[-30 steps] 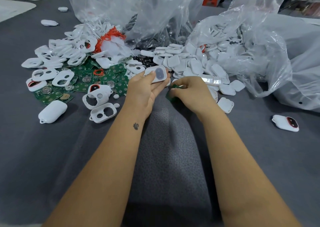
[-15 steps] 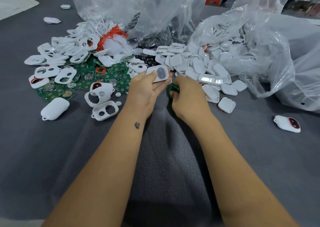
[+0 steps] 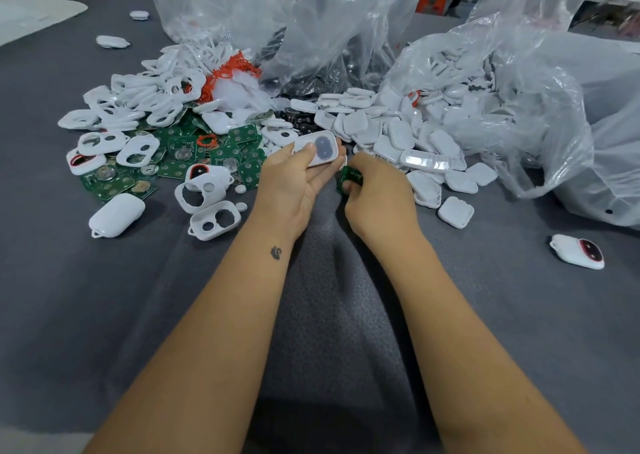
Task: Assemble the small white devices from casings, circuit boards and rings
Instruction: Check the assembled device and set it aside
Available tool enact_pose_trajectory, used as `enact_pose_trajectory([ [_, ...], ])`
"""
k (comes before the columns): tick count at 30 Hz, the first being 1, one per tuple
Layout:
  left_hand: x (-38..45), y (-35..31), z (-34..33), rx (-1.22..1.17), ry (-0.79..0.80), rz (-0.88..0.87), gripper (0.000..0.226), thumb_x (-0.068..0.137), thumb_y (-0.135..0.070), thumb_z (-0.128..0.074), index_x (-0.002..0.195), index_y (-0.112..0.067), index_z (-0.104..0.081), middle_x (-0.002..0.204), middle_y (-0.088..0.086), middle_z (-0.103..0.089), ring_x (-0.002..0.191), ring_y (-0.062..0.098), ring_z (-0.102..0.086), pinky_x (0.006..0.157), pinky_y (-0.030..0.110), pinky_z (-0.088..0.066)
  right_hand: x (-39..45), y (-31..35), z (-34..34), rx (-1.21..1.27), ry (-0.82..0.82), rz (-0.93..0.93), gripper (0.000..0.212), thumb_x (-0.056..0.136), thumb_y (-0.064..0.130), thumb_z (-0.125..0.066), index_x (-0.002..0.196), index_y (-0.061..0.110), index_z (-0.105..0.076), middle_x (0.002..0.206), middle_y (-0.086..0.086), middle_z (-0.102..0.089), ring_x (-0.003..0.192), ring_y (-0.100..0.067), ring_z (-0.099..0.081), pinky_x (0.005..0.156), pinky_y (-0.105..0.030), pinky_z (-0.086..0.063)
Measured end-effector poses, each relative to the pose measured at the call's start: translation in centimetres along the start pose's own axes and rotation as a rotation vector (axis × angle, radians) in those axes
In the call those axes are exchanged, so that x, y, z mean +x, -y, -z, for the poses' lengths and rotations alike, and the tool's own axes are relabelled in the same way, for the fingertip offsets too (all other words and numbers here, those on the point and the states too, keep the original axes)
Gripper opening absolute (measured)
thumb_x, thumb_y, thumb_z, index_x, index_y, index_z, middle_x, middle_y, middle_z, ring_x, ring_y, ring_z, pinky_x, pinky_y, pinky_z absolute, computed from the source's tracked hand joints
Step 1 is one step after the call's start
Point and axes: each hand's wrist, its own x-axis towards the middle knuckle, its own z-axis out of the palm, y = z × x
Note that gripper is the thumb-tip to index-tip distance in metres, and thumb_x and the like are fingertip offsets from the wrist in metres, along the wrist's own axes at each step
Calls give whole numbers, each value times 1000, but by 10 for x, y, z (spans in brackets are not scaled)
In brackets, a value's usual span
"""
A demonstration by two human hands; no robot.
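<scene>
My left hand (image 3: 294, 180) holds a white casing (image 3: 320, 148) with a dark oval window, thumb on its top, fingers under it. Just to its right my right hand (image 3: 375, 192) pinches a small green circuit board (image 3: 349, 178), a short gap away from the casing. Green circuit boards (image 3: 180, 163) lie heaped on the grey cloth to the left, among white front casings with holes (image 3: 136, 149) and orange rings (image 3: 228, 69). White back covers (image 3: 398, 131) are piled behind my right hand.
Clear plastic bags (image 3: 519, 83) full of parts stand at the back and right. One finished device with a red ring (image 3: 577, 251) lies at the right, a closed white device (image 3: 116, 214) at the left. The near cloth (image 3: 329, 298) is wrinkled between my forearms.
My right hand has drawn back from the cover pile and turned, and the green board now shows between its fingers. My left hand keeps the casing almost still.
</scene>
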Motion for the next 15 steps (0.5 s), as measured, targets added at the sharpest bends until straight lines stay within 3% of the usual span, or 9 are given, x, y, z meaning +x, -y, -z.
enact_pose_trajectory([
  [4,-1,0,0,-7,-8,-11,14,100,4,-42,104,10,-54,94,26,-67,79,27,-72,71,31,-61,3,0,-1,-11,41,-44,6,85,4,-52,88,8,-55,83,-1,-48,80,-23,-45,61,-33,-26],
  [8,0,1,-1,-11,-59,-27,12,100,4,-43,97,7,-54,96,26,-66,83,29,-71,74,32,-61,6,-6,5,91,117,-112,14,92,15,-55,103,10,-61,91,-3,-60,88,-21,-51,70,-31,-36],
  [12,2,3,-4,38,-113,-95,17,101,3,-42,91,2,-56,92,20,-66,78,25,-71,74,30,-61,21,-7,13,226,207,-218,11,82,14,-66,74,7,-62,60,2,-51,62,-16,-48,57,-28,-36],
  [15,6,5,-5,101,-176,-165,21,101,2,-40,90,2,-58,92,18,-65,78,22,-69,76,28,-60,39,8,15,265,105,-276,21,76,7,-60,57,6,-50,50,-3,-38,53,-21,-36,50,-27,-31],
])
